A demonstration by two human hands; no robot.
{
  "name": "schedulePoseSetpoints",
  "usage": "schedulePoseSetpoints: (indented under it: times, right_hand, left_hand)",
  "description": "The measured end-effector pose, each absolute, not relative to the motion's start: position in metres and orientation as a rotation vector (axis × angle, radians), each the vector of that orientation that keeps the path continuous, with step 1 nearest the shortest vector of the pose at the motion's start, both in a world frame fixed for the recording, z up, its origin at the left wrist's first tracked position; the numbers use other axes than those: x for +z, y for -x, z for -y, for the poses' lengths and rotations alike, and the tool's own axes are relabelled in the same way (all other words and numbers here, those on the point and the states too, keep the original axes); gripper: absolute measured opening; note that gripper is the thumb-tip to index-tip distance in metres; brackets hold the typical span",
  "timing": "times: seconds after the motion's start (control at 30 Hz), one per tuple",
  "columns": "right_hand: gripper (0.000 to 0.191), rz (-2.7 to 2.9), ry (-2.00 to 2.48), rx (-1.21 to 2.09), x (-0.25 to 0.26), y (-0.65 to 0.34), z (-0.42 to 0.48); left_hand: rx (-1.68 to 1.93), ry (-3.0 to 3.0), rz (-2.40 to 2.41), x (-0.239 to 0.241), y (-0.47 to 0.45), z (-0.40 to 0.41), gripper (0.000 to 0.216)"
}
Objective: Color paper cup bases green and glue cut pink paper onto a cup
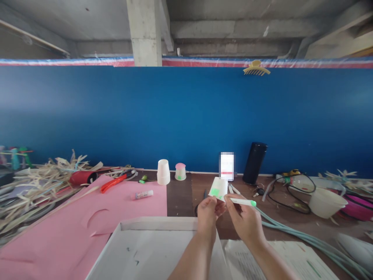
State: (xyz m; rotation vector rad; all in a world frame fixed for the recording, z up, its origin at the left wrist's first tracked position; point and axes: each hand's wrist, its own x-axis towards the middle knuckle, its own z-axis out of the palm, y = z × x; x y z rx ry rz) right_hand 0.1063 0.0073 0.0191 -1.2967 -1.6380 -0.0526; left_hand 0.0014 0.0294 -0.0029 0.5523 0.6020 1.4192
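Note:
My left hand (207, 213) pinches a small white paper cup (219, 188) that has a green patch on its side. It is held above the brown table, tilted away from me. My right hand (244, 218) grips a white marker (242, 202) with a green end. The marker's tip meets the cup's lower edge. Both hands hover just beyond the far rim of a white cardboard box lid (151, 224).
A pink paper sheet (87, 221) covers the left of the table, with red pliers (113, 182), a glue stick (143, 194) and straw strips (35, 182). Two cups (163, 172) stand by the blue wall. A black cylinder (254, 162), cables, a white bowl (325, 202) and tubing (303, 237) lie right.

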Motion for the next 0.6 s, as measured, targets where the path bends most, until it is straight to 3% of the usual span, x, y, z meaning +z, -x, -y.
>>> schedulePoseSetpoints:
  times: [0.6]
  right_hand:
    - [0.028,1.582,1.324,-0.082,0.0195,-0.1062,-0.0063]
  left_hand:
    - [1.422,-0.509,-0.560,-0.0002,-0.0010,-0.0269,0.025]
